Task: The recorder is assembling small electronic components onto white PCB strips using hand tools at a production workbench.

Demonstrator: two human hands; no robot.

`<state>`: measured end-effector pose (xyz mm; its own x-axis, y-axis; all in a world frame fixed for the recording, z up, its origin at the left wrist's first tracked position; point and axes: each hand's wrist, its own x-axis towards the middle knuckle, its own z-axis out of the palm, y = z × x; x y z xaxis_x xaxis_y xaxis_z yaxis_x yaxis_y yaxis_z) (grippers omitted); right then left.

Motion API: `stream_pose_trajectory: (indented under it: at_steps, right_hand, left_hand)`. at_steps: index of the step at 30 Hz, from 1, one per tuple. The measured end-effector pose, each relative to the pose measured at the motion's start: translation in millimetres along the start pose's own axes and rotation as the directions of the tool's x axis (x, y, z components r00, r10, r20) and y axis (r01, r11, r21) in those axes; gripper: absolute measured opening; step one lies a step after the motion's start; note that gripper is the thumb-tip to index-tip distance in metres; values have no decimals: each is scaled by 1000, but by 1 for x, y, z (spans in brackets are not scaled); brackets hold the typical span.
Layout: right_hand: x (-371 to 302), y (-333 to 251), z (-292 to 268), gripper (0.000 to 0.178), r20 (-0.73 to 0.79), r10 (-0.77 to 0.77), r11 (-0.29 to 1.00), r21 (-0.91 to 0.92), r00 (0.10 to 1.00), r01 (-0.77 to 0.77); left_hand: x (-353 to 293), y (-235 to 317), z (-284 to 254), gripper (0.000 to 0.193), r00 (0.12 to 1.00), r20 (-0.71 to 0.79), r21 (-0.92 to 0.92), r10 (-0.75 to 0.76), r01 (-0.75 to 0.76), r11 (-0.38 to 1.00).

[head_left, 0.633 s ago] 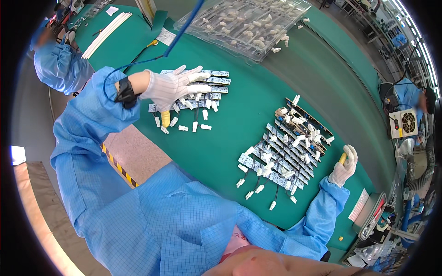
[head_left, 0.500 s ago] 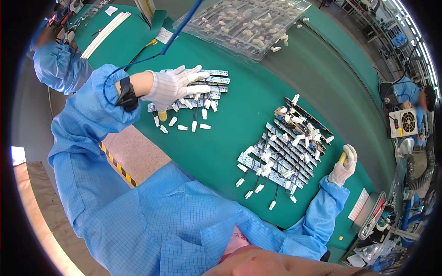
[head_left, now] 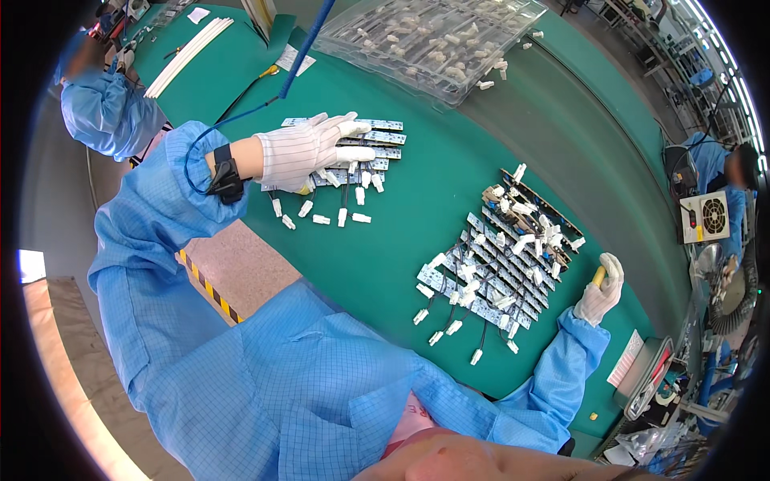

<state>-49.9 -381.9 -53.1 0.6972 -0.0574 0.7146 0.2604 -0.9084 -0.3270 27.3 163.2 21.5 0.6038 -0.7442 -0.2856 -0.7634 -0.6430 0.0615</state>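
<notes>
My left hand (head_left: 317, 151), in a striped white glove, lies with fingers spread over a group of narrow circuit board strips (head_left: 388, 138). Its fingers hide part of the strips, and whether it presses on them I cannot tell. White connectors (head_left: 342, 217) on black wires hang from the near side of that group. My right hand (head_left: 601, 290), gloved too, rests at the right with its fingers loosely bent and apart from the yellow-covered thumb; nothing shows in it. Left of it is a second group of slanted circuit board strips (head_left: 473, 301), with white connectors scattered on and around them.
Several connectors lie in and beside a clear plastic tray (head_left: 449, 92) at the back. A blue cord (head_left: 309, 44) runs to my left wristband. White rods (head_left: 188, 58) lie far left, near another person (head_left: 108, 108). A metal box (head_left: 642, 377) stands at the right.
My left hand has shifted slightly right and down over the strips, and its yellow-covered thumb has drawn in under the palm. My right hand has stayed nearly still.
</notes>
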Motion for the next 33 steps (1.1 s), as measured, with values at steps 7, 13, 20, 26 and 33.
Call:
stream_pose_trajectory:
  at_steps: [7,13,20,26,33]
  right_hand:
    - [-4,4,-1,36,14,33,999,29,999,-34]
    - [-2,2,1,37,19,41,999,30,999,-41]
    - [1,0,0,37,6,45,999,18,999,-45]
    - [2,0,0,52,-3,40,995,95,999,-39]
    - [2,1,0,40,-51,24,999,32,998,-23]
  left_hand:
    - [-1,-4,1,86,995,-102,-101,13,-24,995]
    - [7,3,6,105,999,15,-44,-43,43,998]
    - [11,-1,10,95,996,64,-55,-61,65,996]
    - [9,27,15,59,987,-163,216,-7,43,976]
    - [19,50,-40,62,906,-418,-560,-62,-203,804]
